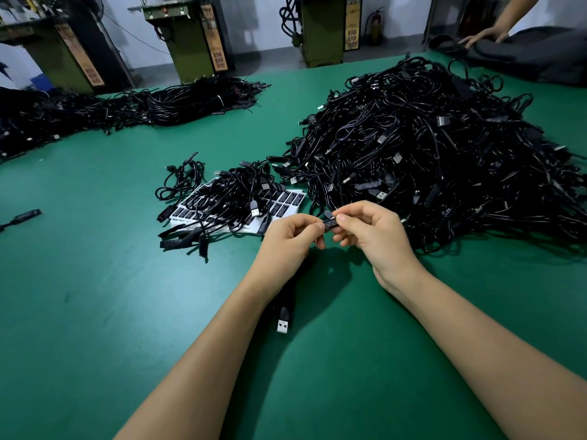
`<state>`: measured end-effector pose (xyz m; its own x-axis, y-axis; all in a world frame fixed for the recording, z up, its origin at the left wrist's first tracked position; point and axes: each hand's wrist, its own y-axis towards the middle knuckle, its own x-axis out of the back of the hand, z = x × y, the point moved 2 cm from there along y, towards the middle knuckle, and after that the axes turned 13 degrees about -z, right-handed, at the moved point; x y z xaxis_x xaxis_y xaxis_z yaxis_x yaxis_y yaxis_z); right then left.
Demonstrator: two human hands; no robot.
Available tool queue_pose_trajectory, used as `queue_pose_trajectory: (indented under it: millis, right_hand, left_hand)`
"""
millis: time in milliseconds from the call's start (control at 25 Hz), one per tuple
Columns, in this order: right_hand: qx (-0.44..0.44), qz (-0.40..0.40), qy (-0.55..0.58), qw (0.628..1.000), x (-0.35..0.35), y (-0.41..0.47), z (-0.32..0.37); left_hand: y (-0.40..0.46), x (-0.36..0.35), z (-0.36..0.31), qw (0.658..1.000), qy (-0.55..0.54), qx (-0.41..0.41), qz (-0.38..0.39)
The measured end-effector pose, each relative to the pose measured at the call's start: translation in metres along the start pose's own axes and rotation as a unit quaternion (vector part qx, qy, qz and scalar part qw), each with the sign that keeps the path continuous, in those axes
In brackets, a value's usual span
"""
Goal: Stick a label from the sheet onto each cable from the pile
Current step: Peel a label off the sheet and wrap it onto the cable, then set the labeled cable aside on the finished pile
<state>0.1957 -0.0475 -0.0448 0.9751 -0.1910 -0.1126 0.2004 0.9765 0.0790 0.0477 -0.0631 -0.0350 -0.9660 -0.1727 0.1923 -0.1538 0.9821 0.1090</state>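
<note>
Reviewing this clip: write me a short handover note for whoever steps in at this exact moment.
Left hand and right hand: both pinch a black label against one cable above the green table; that cable's USB plug lies under the left wrist.

Label sheet: ahead of the left hand, half covered by a small heap of cables. Many labels remain on it.

Big pile: to the right, ahead of the right hand.

Done: the label is at the cable. Whether the small heap is already labelled cannot be told.

Left: press this label down, set the cable aside, then work through the pile.
</note>
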Motion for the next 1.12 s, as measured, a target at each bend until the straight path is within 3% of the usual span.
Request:
queue_pose_trajectory:
  millis: [200,320,640,960,1120]
  right_hand:
    - [-0.028,-0.016,0.028,0.999,0.000,0.003,0.000]
    - [0.014,0.015,-0.033,0.999,-0.004,-0.001,-0.001]
    - [0.042,0.056,-0.046,0.996,-0.004,-0.005,0.002]
    - [-0.038,0.068,0.013,0.997,-0.004,-0.004,0.004]
    - [-0.059,0.009,0.058,0.997,0.001,0.002,0.002]
  left_hand:
    - [0.001,-0.001,0.000,1.000,-0.005,0.017,-0.016]
    - [0.001,-0.002,0.001,1.000,-0.010,0.016,-0.004]
    - [0.001,0.000,0.002,0.998,-0.020,-0.052,0.030]
    - [0.004,-0.001,0.004,1.000,0.002,0.014,-0.009]
    - [0.008,0.019,-0.005,0.983,-0.151,0.096,-0.039]
